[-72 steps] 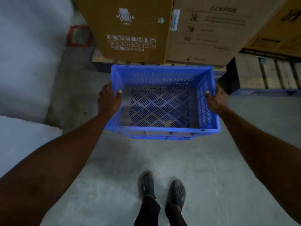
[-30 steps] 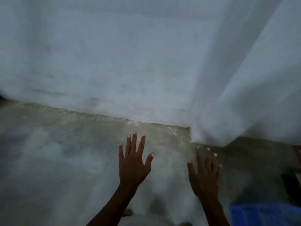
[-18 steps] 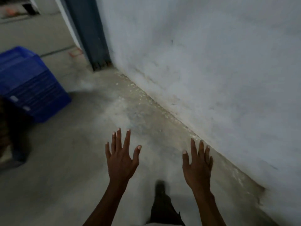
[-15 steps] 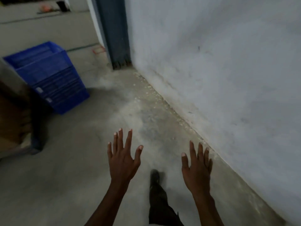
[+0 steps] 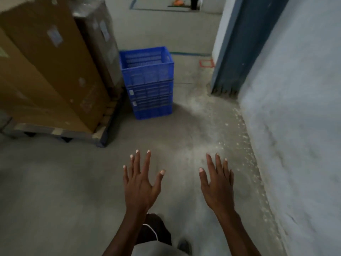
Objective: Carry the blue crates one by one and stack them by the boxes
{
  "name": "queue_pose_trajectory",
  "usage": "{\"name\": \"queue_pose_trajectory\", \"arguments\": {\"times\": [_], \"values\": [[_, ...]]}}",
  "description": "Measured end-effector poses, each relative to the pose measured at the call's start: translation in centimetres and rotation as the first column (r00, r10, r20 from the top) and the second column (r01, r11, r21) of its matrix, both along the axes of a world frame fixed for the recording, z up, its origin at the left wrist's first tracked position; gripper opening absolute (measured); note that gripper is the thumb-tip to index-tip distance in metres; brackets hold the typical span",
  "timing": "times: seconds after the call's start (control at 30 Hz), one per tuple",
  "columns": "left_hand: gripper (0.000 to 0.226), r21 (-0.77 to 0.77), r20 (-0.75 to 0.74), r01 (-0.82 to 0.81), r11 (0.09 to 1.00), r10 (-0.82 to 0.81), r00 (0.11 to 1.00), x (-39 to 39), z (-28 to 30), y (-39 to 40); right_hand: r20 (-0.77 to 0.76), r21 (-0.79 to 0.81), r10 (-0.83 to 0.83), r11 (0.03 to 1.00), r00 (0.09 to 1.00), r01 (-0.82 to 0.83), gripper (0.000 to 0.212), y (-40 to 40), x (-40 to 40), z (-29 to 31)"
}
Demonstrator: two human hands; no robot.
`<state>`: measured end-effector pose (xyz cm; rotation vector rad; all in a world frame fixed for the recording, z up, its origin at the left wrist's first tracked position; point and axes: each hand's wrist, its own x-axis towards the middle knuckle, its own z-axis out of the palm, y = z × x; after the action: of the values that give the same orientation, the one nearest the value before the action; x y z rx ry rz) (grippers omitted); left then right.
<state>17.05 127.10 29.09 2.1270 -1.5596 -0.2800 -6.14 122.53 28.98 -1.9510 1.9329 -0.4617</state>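
Note:
A stack of blue plastic crates (image 5: 149,84) stands on the concrete floor ahead, right beside tall cardboard boxes (image 5: 49,65) that sit on a pallet (image 5: 55,133). The top crate looks empty through its slotted walls. My left hand (image 5: 141,182) and my right hand (image 5: 216,182) are both held out in front of me above the floor, fingers straight and spread, holding nothing. The crate stack is well beyond both hands.
A white plastered wall (image 5: 295,126) runs along the right, ending at a dark blue post (image 5: 238,45). Red tape marks (image 5: 206,63) lie on the floor by the post. Small dark and orange items (image 5: 186,3) sit far back. My leg shows below my hands.
I let go of the crate I was holding with both hands by the boxes and turned round. The crate stack has swung from the left edge toward the middle and come closer.

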Motion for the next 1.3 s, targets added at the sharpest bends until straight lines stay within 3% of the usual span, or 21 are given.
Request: {"name": "queue_pose_trajectory", "arguments": {"times": [0.27,0.53,0.73,0.93,1.1,1.3], "values": [[0.075,0.031,0.012,-0.129,0.991,0.128,0.992,8.3,-2.3,-20.7,-0.018,0.064,0.180,0.982,0.983,-0.179,0.062,-22.4,9.3,-2.5],[0.074,-0.027,0.036,-0.129,0.991,0.130,0.991,16.5,0.0,-41.0,0.077,0.063,0.154,0.985,0.985,-0.159,0.065,-40.4,16.1,-0.8],[0.073,0.030,-0.041,-0.106,0.994,0.107,0.993,19.8,-3.2,-52.7,0.143,0.101,0.158,0.980,0.977,-0.173,0.066,-54.5,19.8,-3.5],[0.072,0.036,0.015,-0.236,0.971,0.236,0.972,24.4,-5.5,-65.9,0.100,0.071,0.263,0.960,0.960,-0.271,0.064,-71.3,24.4,-4.7],[0.073,0.157,0.047,-0.266,0.951,0.262,0.964,28.5,-7.6,-75.3,0.017,0.155,0.338,0.929,0.941,-0.337,0.076,-84.5,27.5,-6.9],[0.073,0.207,0.071,-0.266,0.942,0.257,0.964,36.7,-9.5,-85.1,-0.029,0.201,0.341,0.923,0.940,-0.329,0.057,-96.3,32.8,-10.0]]}}
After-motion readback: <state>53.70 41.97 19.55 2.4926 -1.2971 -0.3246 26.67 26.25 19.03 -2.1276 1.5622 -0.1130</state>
